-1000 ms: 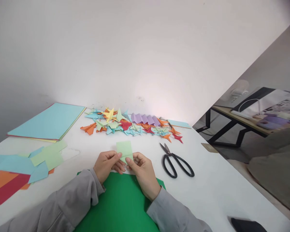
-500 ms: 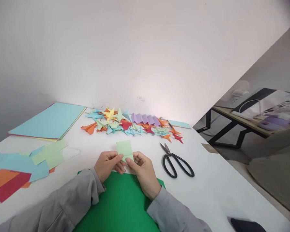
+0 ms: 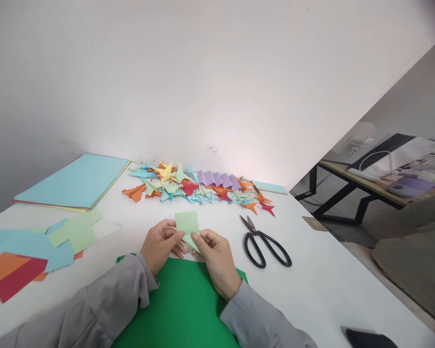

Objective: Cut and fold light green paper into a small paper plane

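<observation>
A small light green paper (image 3: 187,222) is held upright between both hands, its lower part folded and partly hidden by fingers. My left hand (image 3: 164,244) pinches its left edge between thumb and fingers. On the other side, my right hand (image 3: 216,256) grips the lower right part, thumb pressed on a slanting fold. Beneath the wrists lies a large green sheet (image 3: 177,304). Black-handled scissors (image 3: 259,241) rest on the table to the right of my right hand, blades slightly apart and pointing away.
Folded paper shapes (image 3: 188,187) in several colours lie along the wall, with a purple pleated strip (image 3: 218,179) among them. Coloured sheets (image 3: 76,181) are stacked back left. Loose cut paper pieces (image 3: 32,246) spread at left. A black object (image 3: 370,338) sits front right.
The right thumb has shifted slightly up and right on the light green paper, and a slanting fold now shows below it. Both hands still hold the paper.
</observation>
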The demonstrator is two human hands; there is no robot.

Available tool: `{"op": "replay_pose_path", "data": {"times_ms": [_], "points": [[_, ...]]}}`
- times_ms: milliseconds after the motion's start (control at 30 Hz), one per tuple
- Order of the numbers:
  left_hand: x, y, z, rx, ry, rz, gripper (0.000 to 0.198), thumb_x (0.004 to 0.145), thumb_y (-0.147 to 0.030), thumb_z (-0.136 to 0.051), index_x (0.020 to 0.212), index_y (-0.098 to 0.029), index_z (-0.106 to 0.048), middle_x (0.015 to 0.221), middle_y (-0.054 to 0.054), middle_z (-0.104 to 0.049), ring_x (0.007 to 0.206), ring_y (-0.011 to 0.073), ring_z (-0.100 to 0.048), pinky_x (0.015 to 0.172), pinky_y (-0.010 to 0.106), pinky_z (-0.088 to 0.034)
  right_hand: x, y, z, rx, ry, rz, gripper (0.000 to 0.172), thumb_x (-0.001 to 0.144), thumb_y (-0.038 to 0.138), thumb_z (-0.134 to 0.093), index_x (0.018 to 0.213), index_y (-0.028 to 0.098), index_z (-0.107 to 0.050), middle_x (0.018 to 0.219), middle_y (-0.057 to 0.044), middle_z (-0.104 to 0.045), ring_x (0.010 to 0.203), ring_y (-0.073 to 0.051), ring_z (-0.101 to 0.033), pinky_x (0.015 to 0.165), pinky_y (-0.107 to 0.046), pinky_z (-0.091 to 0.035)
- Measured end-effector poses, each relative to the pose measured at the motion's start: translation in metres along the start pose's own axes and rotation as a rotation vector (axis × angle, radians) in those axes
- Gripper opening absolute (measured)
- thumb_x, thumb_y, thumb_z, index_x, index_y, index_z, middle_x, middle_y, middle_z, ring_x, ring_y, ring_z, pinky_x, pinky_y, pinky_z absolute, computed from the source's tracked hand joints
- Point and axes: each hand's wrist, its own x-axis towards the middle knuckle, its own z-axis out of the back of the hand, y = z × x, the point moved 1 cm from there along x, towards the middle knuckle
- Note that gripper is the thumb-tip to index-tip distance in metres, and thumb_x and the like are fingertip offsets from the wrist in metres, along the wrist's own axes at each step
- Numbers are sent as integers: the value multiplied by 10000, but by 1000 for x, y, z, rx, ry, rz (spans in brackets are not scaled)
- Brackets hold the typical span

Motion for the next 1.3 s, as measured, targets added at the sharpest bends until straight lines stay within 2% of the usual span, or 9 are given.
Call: {"op": "replay_pose_path", "data": {"times_ms": [100,233,333,533,933,1300], "points": [[-1,0,0,-48,-36,-74,285,672,-301,-596,792,-205,-356,506,-94,-509,444,134,-575,397,254,-472,0,-1,0,9,-16,-28,276,642,406,-641,604,149,-546,472,37,-495,465,-88,-449,448,-201,-371],[-4,0,-2,44,68,-159,172,697,-268,-568,729,-178,-425,563,-52,-539,586,137,-608,500,261,-508,0,0,0,24,-34,-31,285,631,415,-644,602,151,-541,476,33,-493,454,-91,-451,432,-206,-372],[-4,0,-1,95,51,-148,149,678,-243,-584,761,-150,-505,554,-25,-577,559,125,-597,535,263,-515,0,1,0,20,-15,-21,273,645,409,-634,618,149,-555,479,30,-508,453,-87,-449,426,-200,-364],[1,1,2,60,-28,-129,173,605,-210,-647,733,-133,-558,501,-23,-590,505,120,-587,522,253,-513,0,0,2,-38,38,16,220,642,358,-656,671,145,-609,507,24,-537,479,-81,-464,438,-184,-347],[2,2,3,7,-70,-57,205,521,-185,-698,688,-124,-597,488,-35,-583,470,92,-558,524,233,-507,1,-1,2,-69,-6,0,255,651,385,-638,611,142,-570,462,29,-515,447,-81,-452,419,-190,-334],[2,3,5,23,-75,-50,221,504,-191,-712,690,-134,-607,505,-22,-599,494,123,-588,559,263,-509,0,-1,2,-29,-9,6,260,630,398,-653,646,148,-581,468,35,-510,455,-86,-465,422,-194,-363]]}}
